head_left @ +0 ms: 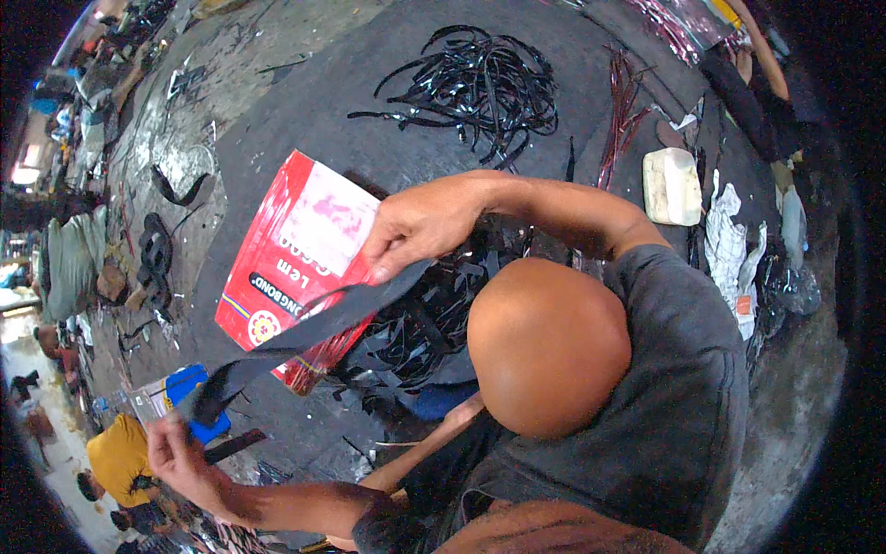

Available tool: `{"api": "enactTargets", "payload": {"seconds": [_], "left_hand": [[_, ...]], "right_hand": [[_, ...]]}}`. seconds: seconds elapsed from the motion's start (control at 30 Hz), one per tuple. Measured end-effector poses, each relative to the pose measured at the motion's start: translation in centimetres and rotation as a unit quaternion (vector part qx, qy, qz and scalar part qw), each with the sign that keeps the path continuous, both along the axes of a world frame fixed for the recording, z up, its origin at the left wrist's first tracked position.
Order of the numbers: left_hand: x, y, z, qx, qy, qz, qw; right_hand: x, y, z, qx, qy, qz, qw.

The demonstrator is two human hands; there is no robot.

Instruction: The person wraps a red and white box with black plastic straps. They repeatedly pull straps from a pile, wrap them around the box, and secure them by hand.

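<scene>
- Black strap (pixel 305 337) stretched taut just over the red glue bag (pixel 295 268).
- Left hand (pixel 180 452) pinches its lower end; right hand (pixel 415 231) grips the upper end.
- Risk: a loose pinch lets the strap snap into the offcut pile (pixel 415 332) beside the bag.

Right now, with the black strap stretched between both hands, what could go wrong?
The black strap is held only at its ends, by the left hand and the right hand; it might slip free. It hangs just over the red bag and could drag across it or the pile of black strips.
</scene>
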State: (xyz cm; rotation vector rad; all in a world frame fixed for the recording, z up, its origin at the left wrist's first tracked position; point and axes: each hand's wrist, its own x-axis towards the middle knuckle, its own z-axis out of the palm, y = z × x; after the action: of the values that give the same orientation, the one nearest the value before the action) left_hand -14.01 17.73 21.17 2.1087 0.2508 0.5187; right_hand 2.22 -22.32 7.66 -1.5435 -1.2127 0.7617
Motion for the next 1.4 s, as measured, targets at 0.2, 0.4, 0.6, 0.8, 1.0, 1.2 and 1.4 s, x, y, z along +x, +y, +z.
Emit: {"api": "enactTargets", "payload": {"seconds": [0.2,0.4,0.6,0.8,1.0,1.2,1.4], "left_hand": [[-1.0,-1.8,0.9,0.075,0.078,-0.015,0.994],[2.9,-17.9,-4.0,0.084,0.185,-0.32,0.925],[2.6,-11.6,-0.6,-0.051,0.213,-0.194,0.956],[-1.3,-2.7,1.9,-0.102,-0.047,-0.026,0.993],[1.5,-12.0,-1.6,-0.006,0.256,-0.188,0.948],[2.8,-16.6,-4.8,-0.072,0.218,-0.243,0.942],[2.0,-5.3,-2.5,-0.033,0.256,-0.148,0.955]], "right_hand": [[-1.2,-2.6,1.1,-0.125,-0.078,-0.061,0.987],[-4.1,4.4,5.0,0.157,0.104,-0.045,0.981],[-5.4,2.4,1.0,0.066,0.272,0.009,0.96],[-6.5,-2.9,-8.6,-0.199,0.085,0.044,0.975],[-4.6,-2.5,0.5,-0.132,-0.243,-0.11,0.955],[-4.5,3.5,2.0,0.058,0.235,0.001,0.97],[0.4,1.0,1.0,-0.067,0.213,-0.041,0.974]]}}
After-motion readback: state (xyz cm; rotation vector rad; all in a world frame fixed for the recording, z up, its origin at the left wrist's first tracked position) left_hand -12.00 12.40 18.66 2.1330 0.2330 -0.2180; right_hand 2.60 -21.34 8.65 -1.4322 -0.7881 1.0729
